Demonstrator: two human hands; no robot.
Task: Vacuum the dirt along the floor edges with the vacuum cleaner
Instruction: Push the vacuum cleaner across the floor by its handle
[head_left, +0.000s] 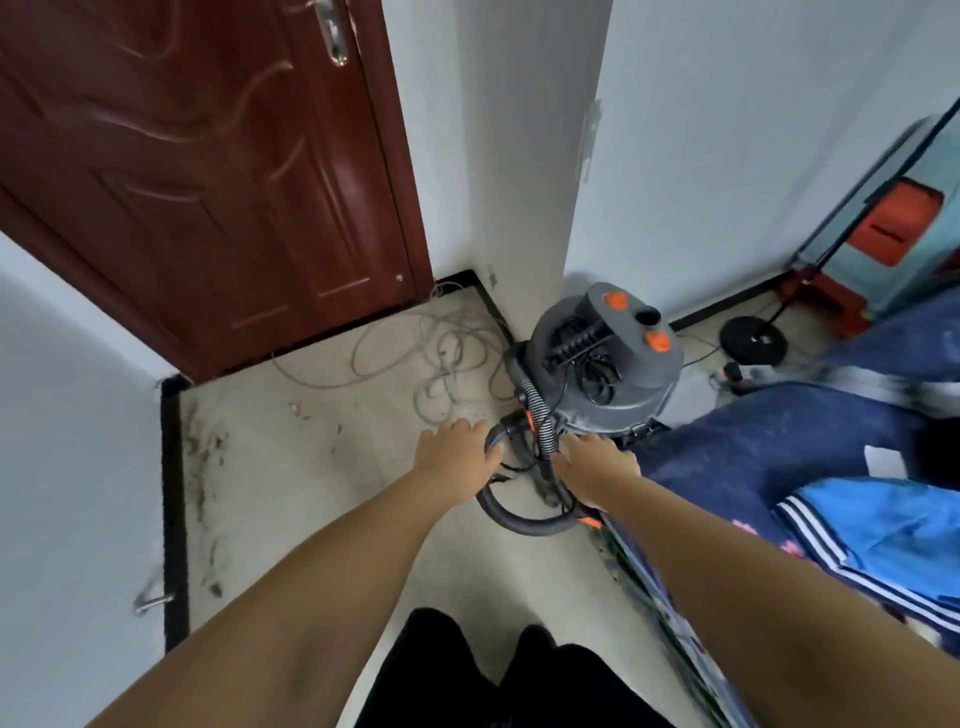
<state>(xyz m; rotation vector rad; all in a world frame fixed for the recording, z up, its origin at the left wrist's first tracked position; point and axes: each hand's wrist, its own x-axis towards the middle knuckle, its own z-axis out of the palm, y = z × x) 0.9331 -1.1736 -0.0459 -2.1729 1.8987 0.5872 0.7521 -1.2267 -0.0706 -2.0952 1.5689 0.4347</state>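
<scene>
1. Left hand (457, 449) grips ribbed black hose (524, 522); right hand (592, 467) grasps it too.
2. Round grey plastic vacuum cleaner (602, 353) at wall corner.
3. Gritty dirt (205, 452) along black baseboard (171, 493), L side.

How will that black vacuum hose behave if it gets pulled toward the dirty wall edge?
Probably floppy: the hose already sags in a loose loop on the floor below the left hand. Its ribbed section near the right hand suggests it bends easily. A hard pull may drag or tip the gray canister vacuum and snag the loose cables.
</scene>
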